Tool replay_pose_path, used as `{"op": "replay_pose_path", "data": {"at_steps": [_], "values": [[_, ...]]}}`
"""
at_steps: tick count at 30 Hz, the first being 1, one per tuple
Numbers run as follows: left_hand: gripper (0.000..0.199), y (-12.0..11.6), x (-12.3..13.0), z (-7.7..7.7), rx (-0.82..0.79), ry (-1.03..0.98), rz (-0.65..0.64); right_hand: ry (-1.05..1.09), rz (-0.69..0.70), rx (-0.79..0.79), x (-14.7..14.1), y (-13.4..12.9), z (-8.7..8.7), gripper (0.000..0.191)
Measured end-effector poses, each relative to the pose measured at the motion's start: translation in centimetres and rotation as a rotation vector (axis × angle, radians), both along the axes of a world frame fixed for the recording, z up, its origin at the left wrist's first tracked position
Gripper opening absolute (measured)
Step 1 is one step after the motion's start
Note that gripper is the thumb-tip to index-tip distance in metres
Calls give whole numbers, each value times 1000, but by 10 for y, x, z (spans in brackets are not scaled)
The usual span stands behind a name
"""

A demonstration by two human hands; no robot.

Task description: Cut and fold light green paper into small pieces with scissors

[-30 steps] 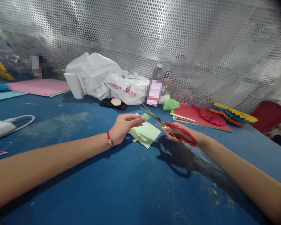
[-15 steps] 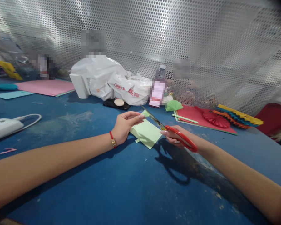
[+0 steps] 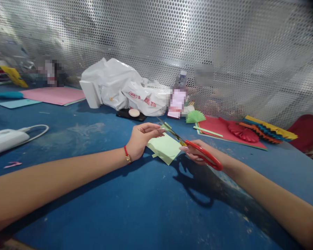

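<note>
Counted on the blue table (image 3: 135,208): two hands, the left hand (image 3: 141,140) and the right hand (image 3: 195,152); one pair of red-handled scissors (image 3: 198,149); one light green paper sheet (image 3: 165,148); one red bracelet (image 3: 127,155); one white plastic bag (image 3: 120,88); one capped plastic bottle (image 3: 179,95); one black phone (image 3: 130,115) with one round cream piece (image 3: 134,112) on it; one white device (image 3: 5,138) with one cable (image 3: 39,131); one green paper fan (image 3: 195,116); one red paper fan (image 3: 241,130); one multicoloured folded fan (image 3: 268,127); one pink paper sheet (image 3: 54,95); one light blue paper sheet (image 3: 18,103); one red paper sheet (image 3: 219,129)
</note>
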State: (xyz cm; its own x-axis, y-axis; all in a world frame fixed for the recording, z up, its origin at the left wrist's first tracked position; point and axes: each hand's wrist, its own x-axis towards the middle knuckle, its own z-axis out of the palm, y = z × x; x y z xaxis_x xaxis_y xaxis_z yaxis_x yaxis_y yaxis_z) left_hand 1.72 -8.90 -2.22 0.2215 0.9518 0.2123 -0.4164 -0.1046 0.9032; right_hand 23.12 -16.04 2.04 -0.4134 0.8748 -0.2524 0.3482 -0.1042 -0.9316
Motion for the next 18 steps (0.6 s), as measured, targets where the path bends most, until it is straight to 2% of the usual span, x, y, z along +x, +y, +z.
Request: {"op": "replay_pose_path", "data": {"at_steps": [18], "values": [[27,2,-1,-3,1,-25,-39,-44,-32,12,-4,-3,5,56]]}}
